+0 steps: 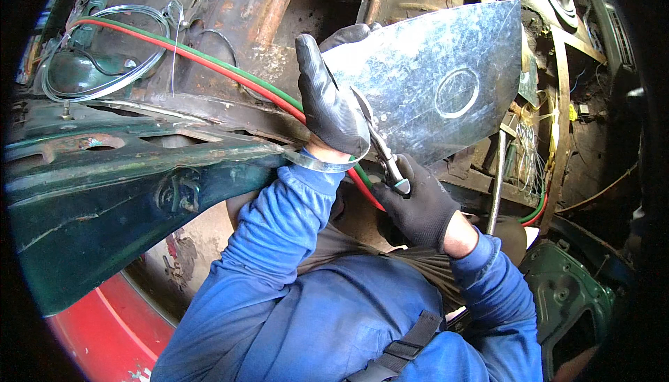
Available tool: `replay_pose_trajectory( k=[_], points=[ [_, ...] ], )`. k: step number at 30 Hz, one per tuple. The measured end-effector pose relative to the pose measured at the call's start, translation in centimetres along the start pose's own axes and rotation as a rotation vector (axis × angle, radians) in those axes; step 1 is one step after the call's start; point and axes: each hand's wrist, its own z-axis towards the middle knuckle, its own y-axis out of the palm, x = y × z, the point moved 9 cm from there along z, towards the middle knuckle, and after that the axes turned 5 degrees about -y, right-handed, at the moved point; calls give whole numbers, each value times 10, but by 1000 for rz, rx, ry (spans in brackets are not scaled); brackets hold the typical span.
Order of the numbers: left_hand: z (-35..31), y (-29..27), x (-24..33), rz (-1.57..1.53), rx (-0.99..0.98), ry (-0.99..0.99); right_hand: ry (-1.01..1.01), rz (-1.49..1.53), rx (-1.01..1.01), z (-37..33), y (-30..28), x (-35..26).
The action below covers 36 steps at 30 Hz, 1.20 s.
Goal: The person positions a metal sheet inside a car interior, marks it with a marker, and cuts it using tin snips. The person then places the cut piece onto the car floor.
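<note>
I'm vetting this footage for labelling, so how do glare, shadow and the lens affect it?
Head view: glare whitens the sheet-metal panel, most near the left hand; head view: fisheye framing leaves the corners black; head view: shadow dims the far right; head view: neither the left hand nor the right hand shows strong motion blur.

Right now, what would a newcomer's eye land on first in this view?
Probably the shiny metal sheet with a pale ring on it, right of centre. Next, the gloved left hand at its left edge and the metal hand tool held in the right hand. Then the red and green hoses sweeping in from upper left.
</note>
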Motion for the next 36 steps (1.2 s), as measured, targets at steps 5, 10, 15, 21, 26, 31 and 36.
replay_pose_trajectory(
  k=[5,10,15,21,26,31,36],
  points=[
    [-1,3,7,83,-38,57,-1,-92,53,4,0,5],
    [0,5,3,68,-44,24,10,-97,76,6,-3,5],
    [-5,21,4,-7,-36,-14,-23,193,-64,-4,-11,-16],
    [-5,19,0,-2,-36,-5,12,101,-64,1,-11,-6],
    [-4,10,2,57,-12,41,47,56,-3,2,-6,-13],
    [-4,8,-1,-4,18,2,-20,20,72,2,-7,-18],
    [-8,19,10,151,-30,99,-31,-99,139,14,-3,3]
  ],
)
